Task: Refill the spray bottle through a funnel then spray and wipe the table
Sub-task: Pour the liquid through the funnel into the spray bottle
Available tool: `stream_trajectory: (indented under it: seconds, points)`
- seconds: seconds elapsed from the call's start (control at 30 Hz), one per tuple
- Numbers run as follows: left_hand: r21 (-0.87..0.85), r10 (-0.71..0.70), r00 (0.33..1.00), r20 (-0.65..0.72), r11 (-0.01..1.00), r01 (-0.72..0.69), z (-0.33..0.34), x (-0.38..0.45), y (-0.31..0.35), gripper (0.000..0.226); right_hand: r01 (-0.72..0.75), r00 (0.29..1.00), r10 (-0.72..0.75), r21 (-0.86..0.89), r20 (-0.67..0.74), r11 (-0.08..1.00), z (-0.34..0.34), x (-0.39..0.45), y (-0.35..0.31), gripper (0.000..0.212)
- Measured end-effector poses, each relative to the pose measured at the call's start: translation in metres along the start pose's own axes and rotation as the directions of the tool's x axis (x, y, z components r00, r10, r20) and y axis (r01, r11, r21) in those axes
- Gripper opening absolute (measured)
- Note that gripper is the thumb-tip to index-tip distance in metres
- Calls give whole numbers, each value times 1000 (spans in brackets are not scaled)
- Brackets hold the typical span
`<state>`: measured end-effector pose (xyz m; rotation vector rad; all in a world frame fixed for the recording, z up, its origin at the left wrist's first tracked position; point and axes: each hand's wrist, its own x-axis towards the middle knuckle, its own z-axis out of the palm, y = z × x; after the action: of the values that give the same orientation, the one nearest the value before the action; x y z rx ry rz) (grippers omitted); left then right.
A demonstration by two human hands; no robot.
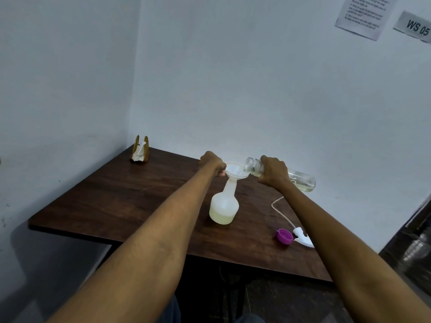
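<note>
dark matt wood table (pixel 130 197), translucent plastic spray bottle (pixel 224 206) and funnel (pixel 235 171), clear glossy refill bottle (pixel 300 179)

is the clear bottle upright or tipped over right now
Tipped. The right hand holds the clear bottle nearly level, mouth over the funnel.

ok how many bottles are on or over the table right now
2. The white spray bottle stands on the table with the funnel in its neck. The clear bottle is tipped over the funnel in the right hand. None seems hidden.
</note>
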<state>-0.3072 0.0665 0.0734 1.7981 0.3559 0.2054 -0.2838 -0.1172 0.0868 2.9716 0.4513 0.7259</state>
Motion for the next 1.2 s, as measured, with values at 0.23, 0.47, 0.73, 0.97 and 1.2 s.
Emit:
stream_trajectory:
  seconds: [0.23, 0.47, 0.73, 0.97, 1.2]
  points:
    - [-2, 8, 1000, 0, 1000, -8, -1, -2, 1, 18, -47, 999, 46, 63, 15, 997, 2, -2, 0, 26]
    - [-1, -5, 1000, 21, 1000, 5, -2, -2, 1, 5, -162, 986, 144, 305, 80, 939, 4, -2, -5, 20]
    - [-18, -7, 1000, 26, 1000, 8, -2, -2, 0, 4, -336, 941, 254, 678, 221, 653, -2, -8, 2, 23]
    - [-36, -7, 999, 39, 999, 8, 0, -1, -1, 3, -354, 933, 261, 764, 248, 540, -5, -10, 1, 27]
    - [-87, -51, 993, 105, 994, 60, -2, -3, -1, 20, -354, 932, 260, 779, 251, 517, -6, -9, -1, 26]
